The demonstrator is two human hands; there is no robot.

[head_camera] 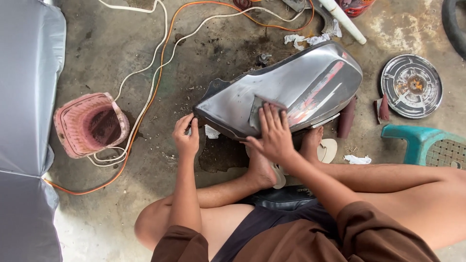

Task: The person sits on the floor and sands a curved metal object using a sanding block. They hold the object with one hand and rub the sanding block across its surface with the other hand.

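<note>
1. Tank (291,92), bare grey metal w/ red paint traces, lies on concrete floor (97,213) btwn person's feet.
2. Left hand (186,136) grips tank's narrow end, fingers curled round edge.
3. Right hand (273,131) is flat, fingers spread, pressing grey sandpaper sheet (259,107) onto tank's side.
4. Pink basket (90,123) sits well left of tank; round chrome cover (411,86) right of tank; orange cable (160,63) runs btwn basket & tank.

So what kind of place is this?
Probably a small motorbike repair or paint workshop. A person sits on a stained concrete floor, rubbing a bare metal fuel tank with sandpaper, amid cables.
</note>
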